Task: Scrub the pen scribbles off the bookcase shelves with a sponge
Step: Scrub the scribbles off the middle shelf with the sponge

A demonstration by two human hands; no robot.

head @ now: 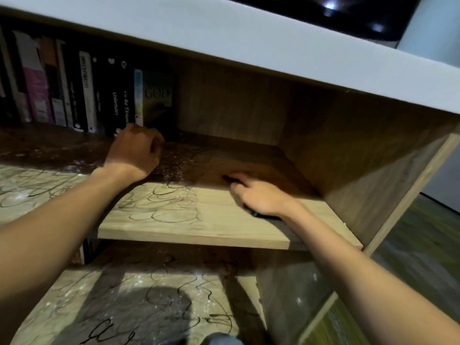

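Black pen scribbles (161,205) loop across the pale front of the upper wooden shelf (199,235), and more scribbles (159,297) cover the lower shelf (74,295). My right hand (261,197) lies over a dark sponge (258,215) at the right end of the upper shelf, gripping it against the wood; only the sponge's dark edges show. My left hand (135,150) is curled into a fist and rests on the shelf further back, just in front of the books, with nothing visible in it. White foam flecks (175,168) sit between the hands.
A row of upright books (87,95) fills the back left of the upper shelf. The white top board (224,41) overhangs above, and the side panel (373,183) closes the right end. A dark screen (348,11) stands on top.
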